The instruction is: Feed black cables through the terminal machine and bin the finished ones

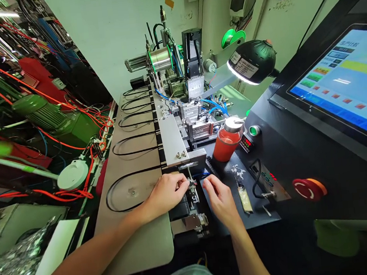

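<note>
My left hand (168,194) rests over the edge of the beige plate (142,247), its thumb and index finger pinched together. Thin coloured wires show at those fingertips, at the end of a looped black cable (107,198) that runs under the hand. Just beyond them is a small metal fixture (194,195). Across a narrow gap, my right hand (221,199) is curled over the black bench with thumb and index finger closed. Whatever may be between them is too small to make out. More black cable loops (134,141) lie in a row farther up the plate.
A red jar (227,144) with a metal lid stands behind my right hand. White scraps (238,172) and a yellowish packet (245,199) lie beside it. An emergency stop button (309,189), lit lamp (252,62) and touchscreen (344,77) are rightward; a solder-wire spool (161,59) sits on the machine.
</note>
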Motion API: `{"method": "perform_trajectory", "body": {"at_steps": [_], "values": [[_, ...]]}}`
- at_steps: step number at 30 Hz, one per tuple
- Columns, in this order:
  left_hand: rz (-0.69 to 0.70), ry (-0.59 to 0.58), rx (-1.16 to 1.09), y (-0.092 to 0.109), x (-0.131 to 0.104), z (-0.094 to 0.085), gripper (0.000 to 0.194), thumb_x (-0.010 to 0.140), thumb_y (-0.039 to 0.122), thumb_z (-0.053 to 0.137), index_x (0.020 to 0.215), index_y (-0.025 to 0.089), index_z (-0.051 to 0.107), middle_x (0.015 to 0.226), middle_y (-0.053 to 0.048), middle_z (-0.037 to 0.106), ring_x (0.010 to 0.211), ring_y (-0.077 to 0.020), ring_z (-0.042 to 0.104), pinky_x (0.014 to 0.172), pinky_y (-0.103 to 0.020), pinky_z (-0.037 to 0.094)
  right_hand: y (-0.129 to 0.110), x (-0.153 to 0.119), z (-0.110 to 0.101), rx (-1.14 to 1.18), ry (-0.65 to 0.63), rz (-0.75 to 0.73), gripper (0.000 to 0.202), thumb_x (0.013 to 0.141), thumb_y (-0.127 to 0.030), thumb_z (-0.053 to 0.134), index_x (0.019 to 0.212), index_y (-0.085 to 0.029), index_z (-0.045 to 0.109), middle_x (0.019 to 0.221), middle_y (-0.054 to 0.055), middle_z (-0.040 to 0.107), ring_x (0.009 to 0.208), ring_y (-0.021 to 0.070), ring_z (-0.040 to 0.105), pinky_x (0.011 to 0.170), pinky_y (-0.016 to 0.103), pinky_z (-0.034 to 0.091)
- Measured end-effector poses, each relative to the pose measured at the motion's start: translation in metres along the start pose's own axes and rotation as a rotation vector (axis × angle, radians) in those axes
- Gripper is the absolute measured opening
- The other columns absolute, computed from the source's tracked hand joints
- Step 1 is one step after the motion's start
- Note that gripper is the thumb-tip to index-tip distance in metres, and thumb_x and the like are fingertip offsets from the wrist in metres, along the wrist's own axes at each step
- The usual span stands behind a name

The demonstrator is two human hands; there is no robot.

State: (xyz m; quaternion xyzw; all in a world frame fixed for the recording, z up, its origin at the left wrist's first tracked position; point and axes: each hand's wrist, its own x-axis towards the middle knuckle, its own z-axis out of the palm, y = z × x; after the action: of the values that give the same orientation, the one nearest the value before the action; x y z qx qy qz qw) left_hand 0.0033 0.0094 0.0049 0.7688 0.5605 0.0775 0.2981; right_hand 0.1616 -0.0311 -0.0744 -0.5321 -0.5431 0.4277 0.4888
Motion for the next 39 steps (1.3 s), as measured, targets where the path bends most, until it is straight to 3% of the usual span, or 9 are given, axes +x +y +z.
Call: {"method": "perform_trajectory", "body": {"at_steps": [5, 9, 15, 20, 22, 25, 29, 33, 39], "values": [[0.027, 0.014, 0.012, 0.0, 0.002, 0.0, 0.025, 0.087, 0.022, 0.047, 0.07, 0.016, 0.064, 0.061, 0.002, 0.059, 0.056, -0.011, 0.05, 0.056, -0.022, 0.033, -0.001, 0.015, 0.012, 0.003, -0.109, -0.061, 0.033, 0.098, -0.036, 0.037, 0.068, -0.021, 0.035, 0.062, -0.005, 0.035, 0.057, 0.0107, 0.035, 0.055, 0.025, 0.027], [0.08, 0.064, 0.113, -0.004, -0.002, 0.003, 0.022, 0.088, 0.022, 0.05, 0.075, 0.016, 0.066, 0.067, 0.0, 0.063, 0.061, -0.012, 0.056, 0.059, -0.022, 0.039, 0.003, 0.016, 0.021, 0.108, -0.085, -0.104, 0.032, 0.097, -0.034, 0.038, 0.068, -0.021, 0.036, 0.062, -0.005, 0.033, 0.056, 0.0105, 0.032, 0.053, 0.025, 0.026], [0.426, 0.216, 0.474, -0.014, -0.016, 0.008, 0.025, 0.094, 0.015, 0.045, 0.108, 0.022, 0.064, 0.095, -0.001, 0.067, 0.069, -0.0102, 0.062, 0.058, -0.02, 0.042, 0.007, 0.013, 0.028, 0.19, -0.013, -0.087, 0.033, 0.097, -0.036, 0.04, 0.068, -0.021, 0.037, 0.062, -0.005, 0.034, 0.057, 0.0107, 0.033, 0.053, 0.024, 0.028], [0.685, 0.147, 0.748, -0.011, -0.016, 0.005, 0.026, 0.09, 0.004, 0.042, 0.106, 0.011, 0.062, 0.091, -0.006, 0.067, 0.064, -0.0132, 0.059, 0.054, -0.025, 0.043, 0.01, 0.014, 0.027, 0.219, -0.027, -0.053, 0.035, 0.095, -0.04, 0.043, 0.066, -0.021, 0.037, 0.062, -0.005, 0.032, 0.056, 0.0107, 0.031, 0.051, 0.024, 0.028], [0.671, 0.111, 0.767, -0.009, -0.016, 0.003, 0.026, 0.09, 0.004, 0.043, 0.106, 0.012, 0.062, 0.092, -0.006, 0.066, 0.065, -0.0134, 0.058, 0.055, -0.025, 0.044, 0.01, 0.014, 0.023, 0.206, -0.03, -0.034, 0.036, 0.095, -0.041, 0.043, 0.065, -0.021, 0.037, 0.061, -0.005, 0.032, 0.055, 0.0106, 0.032, 0.05, 0.024, 0.028], [0.514, 0.11, 0.723, -0.008, -0.018, -0.001, 0.024, 0.092, 0.009, 0.046, 0.107, 0.018, 0.062, 0.093, -0.003, 0.066, 0.074, -0.0139, 0.06, 0.06, -0.024, 0.045, 0.008, 0.011, 0.016, 0.088, 0.035, -0.048, 0.034, 0.097, -0.038, 0.039, 0.068, -0.02, 0.043, 0.062, -0.004, 0.04, 0.056, 0.0115, 0.04, 0.054, 0.024, 0.033], [0.317, 0.073, 0.642, -0.009, -0.022, -0.008, 0.015, 0.093, 0.017, 0.048, 0.092, 0.018, 0.063, 0.087, -0.003, 0.064, 0.08, -0.0159, 0.06, 0.067, -0.025, 0.045, 0.002, 0.004, 0.009, -0.119, 0.076, -0.252, 0.022, 0.096, -0.022, 0.04, 0.096, -0.019, 0.062, 0.089, 0.006, 0.063, 0.082, 0.0185, 0.057, 0.074, 0.03, 0.044], [0.292, 0.042, 0.64, -0.009, -0.021, -0.012, 0.017, 0.094, 0.017, 0.046, 0.088, 0.018, 0.062, 0.087, -0.003, 0.063, 0.078, -0.0166, 0.059, 0.066, -0.027, 0.044, 0.001, 0.0, 0.005, -0.238, 0.08, -0.405, 0.031, 0.09, -0.009, 0.038, 0.099, -0.021, 0.066, 0.09, 0.007, 0.067, 0.087, 0.0215, 0.058, 0.076, 0.035, 0.048], [0.299, 0.051, 0.642, -0.008, -0.021, -0.009, 0.015, 0.092, 0.015, 0.049, 0.086, 0.017, 0.063, 0.087, -0.003, 0.064, 0.078, -0.0181, 0.061, 0.065, -0.029, 0.046, 0.0, -0.022, -0.023, -0.317, 0.309, -0.378, 0.021, 0.092, -0.02, 0.048, 0.103, -0.021, 0.066, 0.086, 0.007, 0.067, 0.08, 0.0222, 0.061, 0.073, 0.034, 0.046]]}}
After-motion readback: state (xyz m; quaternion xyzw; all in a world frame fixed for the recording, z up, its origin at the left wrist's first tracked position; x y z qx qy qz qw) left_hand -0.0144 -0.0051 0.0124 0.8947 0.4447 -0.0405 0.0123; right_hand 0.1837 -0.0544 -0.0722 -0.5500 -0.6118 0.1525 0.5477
